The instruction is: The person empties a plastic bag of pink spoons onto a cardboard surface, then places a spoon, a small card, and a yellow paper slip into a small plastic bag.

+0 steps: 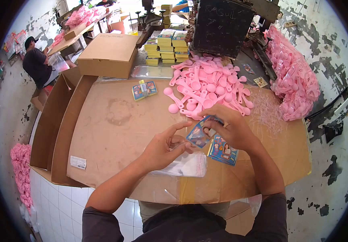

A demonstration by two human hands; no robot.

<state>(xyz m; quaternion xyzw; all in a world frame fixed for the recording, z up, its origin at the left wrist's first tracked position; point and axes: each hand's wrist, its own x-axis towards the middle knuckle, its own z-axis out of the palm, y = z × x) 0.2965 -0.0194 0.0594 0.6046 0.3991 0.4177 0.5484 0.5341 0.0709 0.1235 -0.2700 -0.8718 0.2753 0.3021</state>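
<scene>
At the bottom middle of the frame, a pile of flat clear bags (184, 166) lies on the cardboard table top (113, 157). The bags look thin and slippery, so a bump from a wrist could make them slide toward the near edge. Just to the right lies a small pile of blue cards (223, 151), not quite lined up. The right arm is close by, and a brush from it could spread them out.

Above these, near the middle, the person's right hand (238, 127) grips a blue card (198, 136) between thumb and fingers. The card is tilted and up off the table. The left hand (161, 148) has its thumb and fingers at the card's lower left side; whether they pinch it, one cannot tell. If the right hand squeezes too hard, the card could bend. If it holds too softly, the card could slip and drop.

Just past the hands sits a big heap of pink spoons (196, 86). The right hand is very near it, so a knock could make some roll down. Right of the heap, thin clear scraps (266, 108) could stick to things. Farther up, tall stacks of little books (166, 40) could tip if bumped. A person in dark clothes (35, 59) is far off, upper left.
</scene>
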